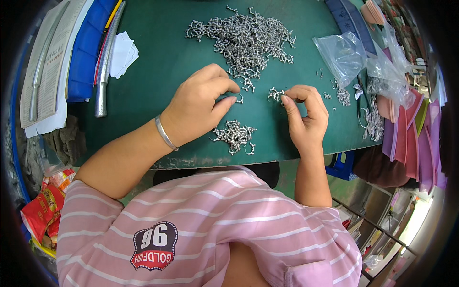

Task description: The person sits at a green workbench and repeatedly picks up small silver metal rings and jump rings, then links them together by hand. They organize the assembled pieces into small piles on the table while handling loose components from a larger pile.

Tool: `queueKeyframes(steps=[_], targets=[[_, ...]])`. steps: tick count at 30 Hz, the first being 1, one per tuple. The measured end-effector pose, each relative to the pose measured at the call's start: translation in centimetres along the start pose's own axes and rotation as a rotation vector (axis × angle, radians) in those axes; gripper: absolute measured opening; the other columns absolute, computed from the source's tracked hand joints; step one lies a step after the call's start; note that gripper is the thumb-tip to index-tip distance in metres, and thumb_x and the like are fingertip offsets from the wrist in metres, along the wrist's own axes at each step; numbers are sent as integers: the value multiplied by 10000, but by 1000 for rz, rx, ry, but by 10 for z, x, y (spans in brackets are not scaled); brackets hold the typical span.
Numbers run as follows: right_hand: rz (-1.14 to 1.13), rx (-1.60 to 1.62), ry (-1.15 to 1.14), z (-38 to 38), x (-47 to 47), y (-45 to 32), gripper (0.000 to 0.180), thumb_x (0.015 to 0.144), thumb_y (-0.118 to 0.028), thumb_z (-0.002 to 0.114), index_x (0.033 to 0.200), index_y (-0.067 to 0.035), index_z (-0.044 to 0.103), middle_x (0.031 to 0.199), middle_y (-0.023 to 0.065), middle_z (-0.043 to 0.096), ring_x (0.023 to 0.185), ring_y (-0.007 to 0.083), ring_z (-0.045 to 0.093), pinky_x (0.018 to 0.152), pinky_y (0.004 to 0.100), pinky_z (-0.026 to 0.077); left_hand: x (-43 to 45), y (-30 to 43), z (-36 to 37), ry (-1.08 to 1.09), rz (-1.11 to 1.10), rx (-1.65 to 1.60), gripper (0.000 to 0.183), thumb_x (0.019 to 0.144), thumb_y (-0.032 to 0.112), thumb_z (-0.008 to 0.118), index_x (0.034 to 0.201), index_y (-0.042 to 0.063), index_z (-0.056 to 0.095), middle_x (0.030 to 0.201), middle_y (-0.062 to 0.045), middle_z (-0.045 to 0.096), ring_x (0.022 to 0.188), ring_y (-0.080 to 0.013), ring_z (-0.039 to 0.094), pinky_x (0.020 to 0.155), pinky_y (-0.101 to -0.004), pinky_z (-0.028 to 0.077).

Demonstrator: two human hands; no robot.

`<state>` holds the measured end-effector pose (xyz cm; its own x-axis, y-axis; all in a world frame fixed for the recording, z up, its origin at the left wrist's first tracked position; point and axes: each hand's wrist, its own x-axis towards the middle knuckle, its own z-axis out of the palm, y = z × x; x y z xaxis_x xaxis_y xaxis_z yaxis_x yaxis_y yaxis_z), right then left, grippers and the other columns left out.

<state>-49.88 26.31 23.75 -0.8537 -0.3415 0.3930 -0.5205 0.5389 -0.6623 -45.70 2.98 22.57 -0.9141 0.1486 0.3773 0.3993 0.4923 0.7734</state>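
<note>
My left hand [206,97] pinches a small curved silver-coloured metal piece [240,98] between thumb and forefinger. To its right, my right hand [306,111] has thumb and forefinger closed on a little cluster of similar pieces [275,94], partly hidden by the fingertips. Beyond both hands, a large heap of these beaded, curved metal pieces [247,39] spreads over the green tabletop [157,46]. A smaller pile [235,135] lies close to the table's front edge, between my forearms. One loose piece [250,148] rests beside that pile.
At left are a tapered metal ring mandrel [104,79], a blue tray [86,53], paper scraps [122,53] and a second metal rod [43,64] on printed paper. Clear plastic bags [340,57], small silver pieces [343,97] and pink and purple bins [412,140] occupy the right.
</note>
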Motion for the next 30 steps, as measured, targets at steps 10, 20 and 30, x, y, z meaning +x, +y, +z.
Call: queueKeyframes(steps=[10,20,30], targets=[[-173,-180,-65,18,19,-22,162,737,-49,728,886,-52,665,925,80,629,854,270,583,780,367,433,4,3,-5,112,-205,-249,110,803,-27,667,908,5,681,858,-17,595,660,-53,480,591,-194,397],[-39,-12,-76,30,9,-13,168,734,-5,722,869,-61,638,829,54,661,768,228,631,769,338,459,2,4,-5,69,-245,-329,121,816,-10,670,936,-2,670,861,-14,589,700,-53,512,630,-188,428],[35,116,-124,21,10,-21,132,761,46,697,880,0,667,826,103,665,727,208,644,662,303,509,2,4,-4,28,-248,-336,140,813,-13,677,952,-8,665,866,-26,600,713,-60,541,641,-193,451]])
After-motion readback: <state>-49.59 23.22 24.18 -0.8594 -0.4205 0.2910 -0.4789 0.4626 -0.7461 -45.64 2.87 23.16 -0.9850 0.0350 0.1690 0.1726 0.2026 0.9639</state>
